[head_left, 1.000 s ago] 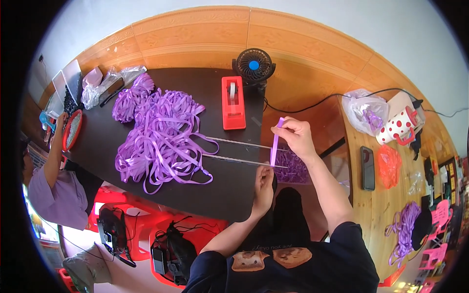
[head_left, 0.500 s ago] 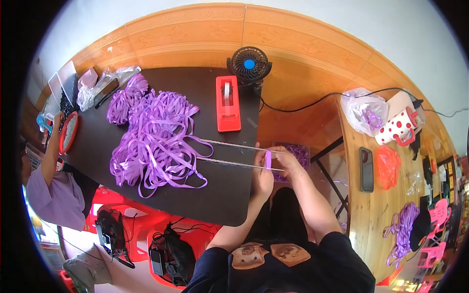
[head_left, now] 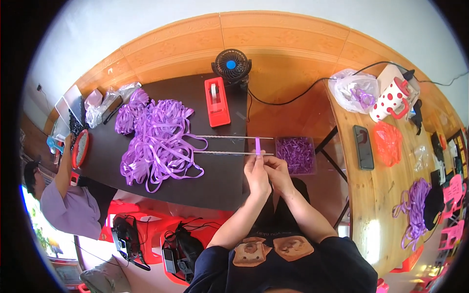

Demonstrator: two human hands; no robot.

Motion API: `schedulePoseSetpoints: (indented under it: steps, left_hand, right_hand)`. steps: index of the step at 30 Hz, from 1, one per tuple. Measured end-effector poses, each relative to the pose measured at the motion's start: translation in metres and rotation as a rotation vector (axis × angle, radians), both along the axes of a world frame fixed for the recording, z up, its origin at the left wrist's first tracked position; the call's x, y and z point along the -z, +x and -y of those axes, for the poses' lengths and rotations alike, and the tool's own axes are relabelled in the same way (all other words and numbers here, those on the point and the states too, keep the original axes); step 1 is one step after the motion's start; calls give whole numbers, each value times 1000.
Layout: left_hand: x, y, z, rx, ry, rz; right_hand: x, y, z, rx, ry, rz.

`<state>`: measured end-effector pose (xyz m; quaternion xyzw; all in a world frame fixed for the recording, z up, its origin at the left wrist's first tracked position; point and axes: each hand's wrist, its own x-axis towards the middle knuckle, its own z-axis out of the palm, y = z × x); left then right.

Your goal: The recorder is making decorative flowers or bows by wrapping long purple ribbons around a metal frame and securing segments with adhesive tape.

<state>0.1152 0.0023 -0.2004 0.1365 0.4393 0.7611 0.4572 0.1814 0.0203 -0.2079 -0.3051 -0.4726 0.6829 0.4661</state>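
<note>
Two thin twisted metal rods [head_left: 227, 153] stick out to the right past the edge of the dark table. A short band of purple ribbon [head_left: 258, 145] spans them near their free ends. My left hand [head_left: 257, 178] pinches the ribbon's lower end at the nearer rod. Beside it my right hand [head_left: 280, 174] is closed, its fingertips meeting the left ones at the same spot; what exactly they grip is partly hidden. A big tangled heap of purple ribbon [head_left: 156, 139] lies on the table around the rods' other ends.
A red tape dispenser [head_left: 217, 101] and a black fan [head_left: 231, 65] stand at the dark table's back right. Below the rod tips sits a box of purple ribbon pieces [head_left: 295, 155]. The wooden table [head_left: 361, 195] holds a phone [head_left: 363, 147] and dotted cup [head_left: 389, 100]. Another person [head_left: 68, 205] works at left.
Both hands have moved toward me, from around the two rods to the nearer rod. My right hand has left the far rod, and the ribbon band now shows between the rods.
</note>
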Motion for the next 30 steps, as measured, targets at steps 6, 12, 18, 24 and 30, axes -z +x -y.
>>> schedulePoseSetpoints:
  steps: [6,12,18,24,30]
  left_hand:
    - [-25,2,6,17,-67,-23]
    - [-38,-6,17,48,-62,186]
    - [-41,-19,17,113,-10,245]
    - [-48,-39,17,359,-183,208]
    - [-59,-56,24,561,-158,301]
  right_hand:
    - [6,-7,12,121,-18,-12]
    - [-5,-10,15,100,-89,-58]
    - [-23,-15,17,107,-112,-98]
    - [-27,-13,18,81,-120,-105]
    - [-57,9,29,17,72,18]
